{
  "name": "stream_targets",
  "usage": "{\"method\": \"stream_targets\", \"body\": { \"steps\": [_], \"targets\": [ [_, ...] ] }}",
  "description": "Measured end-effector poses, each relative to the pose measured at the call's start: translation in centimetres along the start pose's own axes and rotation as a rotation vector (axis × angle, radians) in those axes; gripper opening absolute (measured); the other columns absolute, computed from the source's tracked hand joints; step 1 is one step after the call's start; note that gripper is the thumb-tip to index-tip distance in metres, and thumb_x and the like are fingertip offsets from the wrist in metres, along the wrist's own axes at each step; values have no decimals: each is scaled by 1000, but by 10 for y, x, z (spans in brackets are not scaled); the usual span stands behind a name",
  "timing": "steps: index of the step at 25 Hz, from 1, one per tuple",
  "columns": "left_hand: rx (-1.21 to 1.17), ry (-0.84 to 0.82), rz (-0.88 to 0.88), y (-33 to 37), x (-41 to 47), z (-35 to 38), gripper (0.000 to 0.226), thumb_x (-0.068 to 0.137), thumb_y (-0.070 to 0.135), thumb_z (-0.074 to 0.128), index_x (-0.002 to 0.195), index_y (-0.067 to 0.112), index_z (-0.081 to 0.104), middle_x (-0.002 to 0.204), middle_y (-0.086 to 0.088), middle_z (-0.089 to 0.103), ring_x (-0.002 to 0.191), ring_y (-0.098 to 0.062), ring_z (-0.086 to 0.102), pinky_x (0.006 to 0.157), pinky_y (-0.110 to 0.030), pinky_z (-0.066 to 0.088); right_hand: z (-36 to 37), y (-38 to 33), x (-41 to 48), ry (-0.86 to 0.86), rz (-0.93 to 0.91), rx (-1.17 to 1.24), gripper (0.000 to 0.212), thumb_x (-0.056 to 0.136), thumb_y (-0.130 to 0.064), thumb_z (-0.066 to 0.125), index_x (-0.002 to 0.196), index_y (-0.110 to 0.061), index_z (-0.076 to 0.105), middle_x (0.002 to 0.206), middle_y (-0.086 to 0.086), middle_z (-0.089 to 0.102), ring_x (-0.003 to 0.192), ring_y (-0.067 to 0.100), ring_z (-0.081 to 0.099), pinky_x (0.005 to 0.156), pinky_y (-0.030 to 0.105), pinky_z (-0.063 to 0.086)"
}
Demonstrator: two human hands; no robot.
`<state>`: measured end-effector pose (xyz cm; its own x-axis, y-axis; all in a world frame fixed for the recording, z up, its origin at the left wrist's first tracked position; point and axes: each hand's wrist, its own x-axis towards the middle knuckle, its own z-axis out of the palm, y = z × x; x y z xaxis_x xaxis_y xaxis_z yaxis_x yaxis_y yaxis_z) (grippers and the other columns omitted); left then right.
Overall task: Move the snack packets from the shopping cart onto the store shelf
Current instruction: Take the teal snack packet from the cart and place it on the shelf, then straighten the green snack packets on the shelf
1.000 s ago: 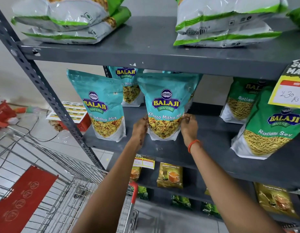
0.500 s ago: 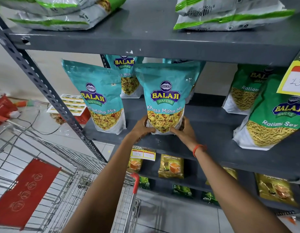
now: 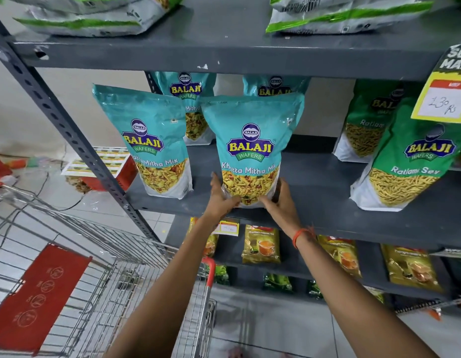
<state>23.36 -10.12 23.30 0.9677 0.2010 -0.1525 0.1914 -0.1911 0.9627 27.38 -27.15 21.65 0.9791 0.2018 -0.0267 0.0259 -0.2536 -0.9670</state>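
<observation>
A teal Khatta Mitha Mix packet (image 3: 251, 140) stands upright near the front edge of the grey middle shelf (image 3: 314, 202). My left hand (image 3: 220, 196) grips its lower left corner and my right hand (image 3: 279, 200) grips its lower right corner. A second teal packet (image 3: 149, 140) stands to its left, and two more (image 3: 185, 99) stand behind. The wire shopping cart (image 3: 100, 267) sits at the lower left; I see no packets in the part that shows.
Green Ratlami Sev packets (image 3: 410, 156) stand on the right of the same shelf. A yellow price tag (image 3: 446, 99) hangs from the upper shelf. Green-and-white packets (image 3: 340, 14) lie on top. Tea packets (image 3: 260, 244) fill the lower shelves. A slanted shelf post (image 3: 69, 130) stands left.
Both hands slid from the packet's sides down to its bottom corners, and the packet came a little forward on the shelf, standing upright.
</observation>
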Motion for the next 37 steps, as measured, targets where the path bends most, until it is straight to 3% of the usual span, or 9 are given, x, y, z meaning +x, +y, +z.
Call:
{"method": "stream_targets", "body": {
  "steps": [2,5,11,13,17,21,26,32,37],
  "targets": [
    [164,225,128,5,-14,19,97,78,32,52,148,9,-12,160,-13,-11,149,-24,-7,122,-47,4,-1,-10,-8,194,-105,-120,78,89,-30,59,149,-19,12,158,5,21,145,20,19,114,32,24],
    [482,435,429,18,-25,55,81,90,24,47,147,1,-5,158,-17,-8,145,-21,-13,120,-42,1,-17,-26,-14,407,-371,-309,70,93,-22,49,149,-8,9,159,12,13,148,22,9,121,37,14],
    [529,283,659,45,-14,153,64,100,20,33,143,19,-14,153,2,-17,144,-5,-18,119,-20,-11,-89,-13,-17,547,-514,-488,60,96,-21,41,147,-3,15,158,15,15,148,27,11,122,40,10],
    [471,198,643,53,-8,192,65,100,22,34,142,24,-15,153,7,-18,143,1,-19,119,-20,-9,-126,3,-21,612,-492,-505,58,97,-19,39,147,-2,15,158,15,14,147,28,10,122,42,12],
    [226,-62,361,69,9,265,81,94,20,53,148,14,-7,159,-3,-9,149,-21,0,120,-33,10,-206,36,-26,666,-394,-448,71,96,-35,42,149,-2,8,158,19,7,148,24,2,122,31,5],
    [255,-207,116,77,33,296,89,84,20,69,149,8,10,158,-13,21,144,-28,25,112,-32,26,-285,61,-9,423,-81,-30,97,82,-47,57,150,-8,0,160,12,6,148,22,9,115,22,10],
    [240,-227,94,72,45,300,75,80,21,73,142,11,33,145,-12,47,132,-28,46,111,-46,38,-315,69,10,66,69,-5,64,83,-37,67,137,-23,34,124,-5,57,117,16,53,86,21,42],
    [185,-234,81,49,16,301,70,78,31,74,137,22,37,140,-3,54,124,-19,51,104,-33,41,-307,80,-25,88,3,69,56,77,-46,68,123,-27,42,114,-13,61,104,-1,57,80,8,43],
    [181,-282,49,48,8,299,70,79,33,72,137,20,35,139,-4,54,126,-23,51,108,-44,41,-302,73,-40,106,-23,85,46,84,-33,65,122,-33,39,115,-11,59,104,-5,55,81,6,46]
  ]
}}
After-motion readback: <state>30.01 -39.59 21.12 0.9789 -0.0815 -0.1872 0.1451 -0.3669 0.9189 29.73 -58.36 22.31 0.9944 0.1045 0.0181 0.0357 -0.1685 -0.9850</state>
